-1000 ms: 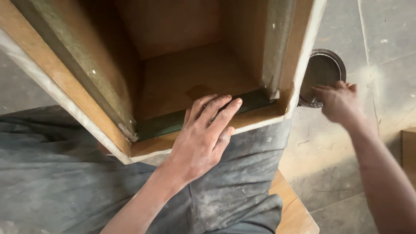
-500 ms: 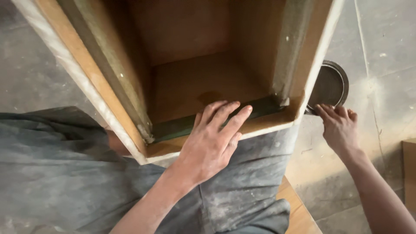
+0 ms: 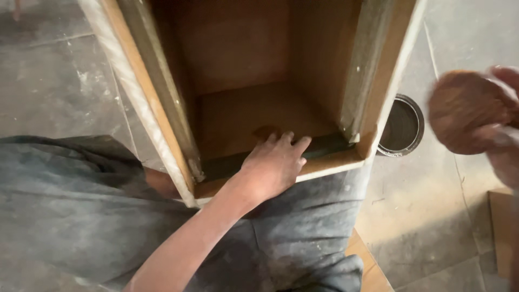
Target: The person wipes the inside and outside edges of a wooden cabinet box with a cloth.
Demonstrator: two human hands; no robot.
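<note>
An open wooden box (image 3: 254, 103), brown inside with pale edges, is seen resting on the lap, tilted with its opening toward the camera. Its near lower edge is pressed by the left hand (image 3: 273, 165), which is laid flat and open, palm down, with the fingers (image 3: 294, 145) reaching over a dark strip (image 3: 324, 147) along the inner edge. The right hand (image 3: 500, 127) is seen raised at the right border, blurred; a round brown pad (image 3: 465, 111) is held against it, though the exact grip cannot be told. A round open tin (image 3: 401, 125) is set on the concrete floor (image 3: 421, 216), just beside the box's right wall. Grey dusty trousers (image 3: 81, 216) are visible under the box.
</note>
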